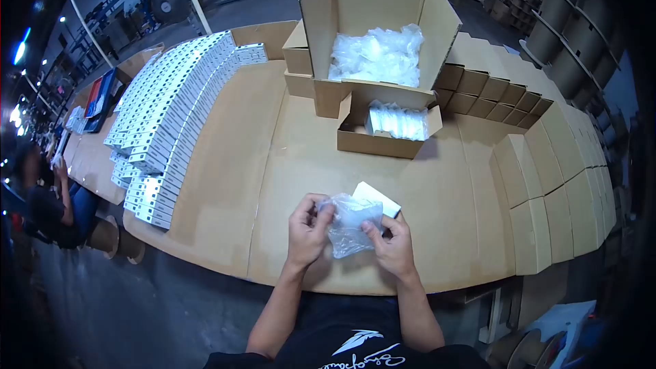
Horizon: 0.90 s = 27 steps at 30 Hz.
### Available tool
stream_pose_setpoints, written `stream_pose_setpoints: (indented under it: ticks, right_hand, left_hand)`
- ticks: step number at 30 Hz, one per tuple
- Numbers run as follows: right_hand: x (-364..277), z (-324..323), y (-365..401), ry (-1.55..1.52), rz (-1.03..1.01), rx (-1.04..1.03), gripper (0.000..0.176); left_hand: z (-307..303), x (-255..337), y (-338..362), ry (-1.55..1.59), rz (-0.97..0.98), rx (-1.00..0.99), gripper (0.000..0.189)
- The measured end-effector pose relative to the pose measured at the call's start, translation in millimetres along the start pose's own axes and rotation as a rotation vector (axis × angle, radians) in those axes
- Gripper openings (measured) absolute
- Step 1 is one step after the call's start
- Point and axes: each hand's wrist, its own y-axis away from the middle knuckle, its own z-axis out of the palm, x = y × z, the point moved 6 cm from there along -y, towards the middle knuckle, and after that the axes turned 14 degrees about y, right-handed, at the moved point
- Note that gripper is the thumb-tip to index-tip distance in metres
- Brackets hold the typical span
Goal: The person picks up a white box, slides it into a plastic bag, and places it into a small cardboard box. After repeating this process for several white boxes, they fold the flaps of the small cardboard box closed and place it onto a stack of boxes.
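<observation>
A clear plastic bag (348, 236) is stretched between my two hands, close over the near part of the cardboard-covered table. My left hand (311, 229) pinches its left side between thumb and fingers. My right hand (392, 242) is closed at its right side, the thumb pressed on the plastic. A white rectangular piece (377, 198) sticks out behind the bag at my right fingers; its lower part is hidden by the bag and hand. Beyond my hands stands an open brown carton (378, 144) holding a row of bagged white pieces (398, 121).
Behind it, a large open carton (383, 0) holds a heap of clear plastic bags (378, 55). Long stacks of white units (174, 106) line the left side. Brown cartons (536, 171) are stacked along the right. At far left sits another person (44, 191).
</observation>
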Motion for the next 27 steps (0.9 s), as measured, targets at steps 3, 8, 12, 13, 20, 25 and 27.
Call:
stream_pose_setpoints:
  ticks: [3,8,12,13,20,25,27]
  right_hand:
    - [-5.0,5.0,-1.1,0.056,-0.033,0.100,0.025]
    - [-4.6,3.3,-6.4,0.181,0.041,0.139,0.023]
    - [-6.6,9.0,-8.8,0.236,0.052,0.102,0.020]
    - [-8.5,9.6,-9.5,0.252,0.049,0.095,0.020]
    - [-11.0,7.2,-11.7,0.343,-0.005,0.069,0.016]
    - [-18.1,7.6,-13.5,0.393,-0.096,0.032,0.015]
    - [-18.9,9.3,-12.8,0.413,-0.117,-0.015,0.014]
  left_hand:
    - [-19.6,1.8,-12.7,0.537,0.104,0.147,0.014]
    - [2.4,65.2,-14.1,-0.505,0.569,-0.133,0.032]
    - [35.8,59.4,-13.8,-0.832,0.626,-0.291,0.030]
    - [37.6,54.4,-14.9,-0.861,0.628,-0.302,0.029]
    - [39.5,43.4,-21.3,-0.807,0.556,-0.271,0.028]
    - [34.2,34.6,-29.5,-0.832,0.377,-0.395,0.017]
    - [29.8,30.5,-31.5,-0.760,0.279,-0.402,0.014]
